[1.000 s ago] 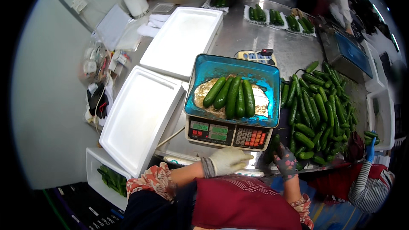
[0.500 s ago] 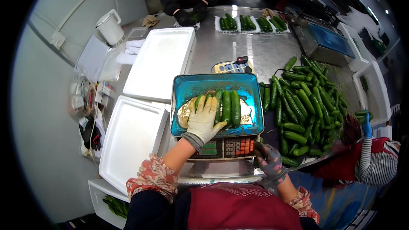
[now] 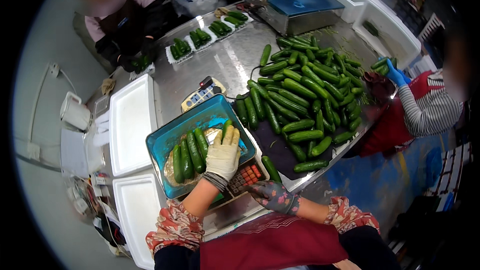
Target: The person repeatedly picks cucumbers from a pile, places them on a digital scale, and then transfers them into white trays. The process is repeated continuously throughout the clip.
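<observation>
A teal tray (image 3: 192, 119) sits on a scale with a red and grey keypad (image 3: 247, 176). Three cucumbers (image 3: 187, 156) lie side by side in the tray on a pale sheet. My left hand (image 3: 223, 155), in a cream glove, lies over the tray's right part with its fingers closed around another cucumber (image 3: 227, 125), whose tip sticks out past them. My right hand (image 3: 272, 195), in a dark flowered glove, rests at the table's front edge beside the scale and holds nothing. A single cucumber (image 3: 270, 168) lies just above it.
A big pile of cucumbers (image 3: 300, 90) covers the steel table to the right. A calculator (image 3: 202, 92) lies behind the tray, white foam lids (image 3: 131, 122) to the left. A person in dark gloves (image 3: 125, 57) works at the far left, another with a blue glove (image 3: 396, 74) at the right.
My left hand rose from the scale's front edge into the tray and settled on the cucumbers. My right hand stayed by the scale. The view swung, bringing the two other people in.
</observation>
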Motion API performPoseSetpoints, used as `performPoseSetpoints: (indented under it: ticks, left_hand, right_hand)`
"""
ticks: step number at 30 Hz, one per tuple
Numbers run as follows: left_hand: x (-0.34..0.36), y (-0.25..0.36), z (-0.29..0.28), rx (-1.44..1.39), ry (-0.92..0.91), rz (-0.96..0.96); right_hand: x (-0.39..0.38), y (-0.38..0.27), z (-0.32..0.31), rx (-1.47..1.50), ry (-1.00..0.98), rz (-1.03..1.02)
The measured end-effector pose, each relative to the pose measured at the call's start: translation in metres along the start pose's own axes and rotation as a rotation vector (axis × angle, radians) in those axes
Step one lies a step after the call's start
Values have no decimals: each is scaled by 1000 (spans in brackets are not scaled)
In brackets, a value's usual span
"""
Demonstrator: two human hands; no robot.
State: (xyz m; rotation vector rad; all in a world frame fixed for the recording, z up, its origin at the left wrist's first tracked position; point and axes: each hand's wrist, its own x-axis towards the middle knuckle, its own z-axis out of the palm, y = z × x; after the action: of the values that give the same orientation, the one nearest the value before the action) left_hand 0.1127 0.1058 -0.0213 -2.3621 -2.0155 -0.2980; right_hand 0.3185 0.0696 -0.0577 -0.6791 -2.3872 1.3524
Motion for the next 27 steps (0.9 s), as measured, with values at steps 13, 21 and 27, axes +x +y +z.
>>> performPoseSetpoints:
  ticks: [13,21,27]
  left_hand:
    - [3,19,-26,-629,151,-161]
    - [-24,88,3,-1837,-290,-465]
    - [-5,109,57,-1503,-111,-505]
  right_hand:
    - [6,44,-52,-108,290,132]
    - [-11,71,-36,216,266,174]
    - [-57,77,-52,335,317,212]
